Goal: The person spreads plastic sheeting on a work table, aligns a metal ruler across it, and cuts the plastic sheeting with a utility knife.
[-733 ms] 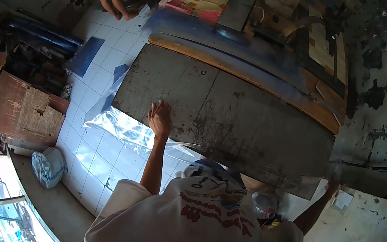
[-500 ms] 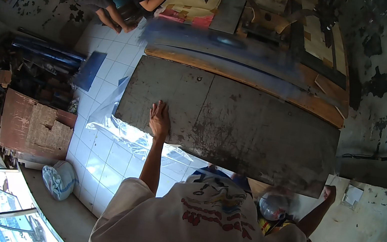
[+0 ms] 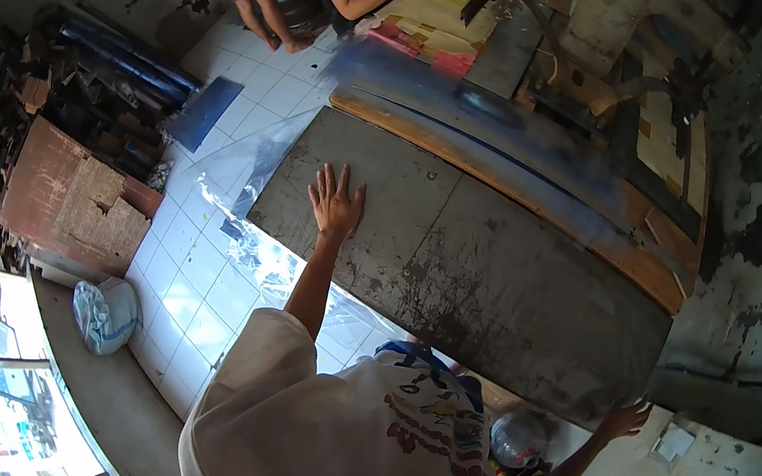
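The clear plastic film (image 3: 268, 260) hanging off the near left edge of the dark worn board (image 3: 478, 253) could slide to the tiled floor (image 3: 205, 280), since nothing pins it. The left hand (image 3: 335, 201) lies flat on the board's left part, fingers spread, gripping nothing. The right hand (image 3: 624, 418) touches the board's near right corner, fingers loosely open; whether it grasps the edge I cannot tell.

Right hand (image 3: 623, 419) fingers hidden behind the dark board (image 3: 496, 266).
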`<state>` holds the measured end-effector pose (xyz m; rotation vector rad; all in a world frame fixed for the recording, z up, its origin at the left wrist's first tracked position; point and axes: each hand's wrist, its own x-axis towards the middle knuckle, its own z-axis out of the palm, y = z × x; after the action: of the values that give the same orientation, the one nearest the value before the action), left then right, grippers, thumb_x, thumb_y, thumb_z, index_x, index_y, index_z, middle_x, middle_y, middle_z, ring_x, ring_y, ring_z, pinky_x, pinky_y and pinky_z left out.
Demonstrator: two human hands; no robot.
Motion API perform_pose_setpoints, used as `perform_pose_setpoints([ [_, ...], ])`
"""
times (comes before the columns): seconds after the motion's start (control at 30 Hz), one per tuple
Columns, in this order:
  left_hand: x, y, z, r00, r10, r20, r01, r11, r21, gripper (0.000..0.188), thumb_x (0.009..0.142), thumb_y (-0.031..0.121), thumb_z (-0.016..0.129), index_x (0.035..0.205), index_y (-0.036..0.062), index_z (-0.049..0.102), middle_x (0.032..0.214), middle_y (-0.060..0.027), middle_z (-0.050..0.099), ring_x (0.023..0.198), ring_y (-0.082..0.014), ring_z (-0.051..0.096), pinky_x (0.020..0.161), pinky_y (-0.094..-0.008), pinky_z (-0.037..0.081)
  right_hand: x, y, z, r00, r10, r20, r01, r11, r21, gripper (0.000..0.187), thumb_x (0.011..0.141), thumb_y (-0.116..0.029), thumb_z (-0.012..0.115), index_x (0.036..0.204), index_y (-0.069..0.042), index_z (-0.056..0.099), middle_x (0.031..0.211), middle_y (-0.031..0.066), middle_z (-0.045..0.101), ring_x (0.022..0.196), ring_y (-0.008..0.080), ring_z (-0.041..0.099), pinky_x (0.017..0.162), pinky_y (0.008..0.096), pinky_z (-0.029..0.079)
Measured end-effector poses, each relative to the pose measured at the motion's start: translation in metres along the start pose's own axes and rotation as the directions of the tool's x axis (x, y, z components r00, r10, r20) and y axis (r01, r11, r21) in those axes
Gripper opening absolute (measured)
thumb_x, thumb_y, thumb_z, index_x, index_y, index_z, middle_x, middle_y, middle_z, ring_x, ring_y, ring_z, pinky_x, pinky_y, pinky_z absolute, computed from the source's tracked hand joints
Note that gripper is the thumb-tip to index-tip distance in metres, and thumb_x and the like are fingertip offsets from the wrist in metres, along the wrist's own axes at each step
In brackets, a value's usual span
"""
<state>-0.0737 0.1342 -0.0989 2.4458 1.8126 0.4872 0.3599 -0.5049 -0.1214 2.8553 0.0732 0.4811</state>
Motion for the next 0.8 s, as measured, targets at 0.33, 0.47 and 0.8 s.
perform_pose_setpoints([
  [0.33,0.026,-0.061,0.005,0.994,-0.108,0.033,0.107,0.994,0.028,0.067,0.089,0.056,0.04,0.144,0.0185,0.029,0.152,-0.0154,0.014,0.141,-0.0304,0.009,0.112,-0.0513,0.006,-0.097,-0.169,-0.083,0.963,-0.22,0.156,0.185,0.96,0.21,0.06,0.094,-0.055,0.029,0.145,-0.023,0.027,0.15,0.013,0.022,0.139,0.0304,0.02,0.103,0.0642,0.019],
  [0.47,0.057,-0.162,-0.01,0.932,-0.357,0.068,0.358,0.934,0.004,0.075,0.087,0.065,0.035,0.141,0.0129,0.036,0.146,-0.0193,0.028,0.138,-0.0335,0.021,0.112,-0.0496,0.011,-0.093,-0.16,-0.069,0.964,-0.216,0.157,0.173,0.953,0.248,0.06,0.095,-0.056,0.026,0.146,-0.025,0.025,0.151,0.013,0.02,0.139,0.0305,0.018,0.102,0.0666,0.017],
  [0.8,0.11,-0.257,0.016,0.862,-0.299,0.409,0.486,0.717,-0.5,0.086,0.079,0.076,0.037,0.128,0.0079,0.054,0.124,-0.0159,0.055,0.113,-0.0274,0.052,0.1,-0.0399,0.035,-0.086,-0.164,-0.053,0.95,-0.255,0.178,0.216,0.953,0.211,0.059,0.095,-0.055,0.026,0.146,-0.024,0.024,0.152,0.0099,0.019,0.139,0.0305,0.019,0.102,0.0668,0.018],
])
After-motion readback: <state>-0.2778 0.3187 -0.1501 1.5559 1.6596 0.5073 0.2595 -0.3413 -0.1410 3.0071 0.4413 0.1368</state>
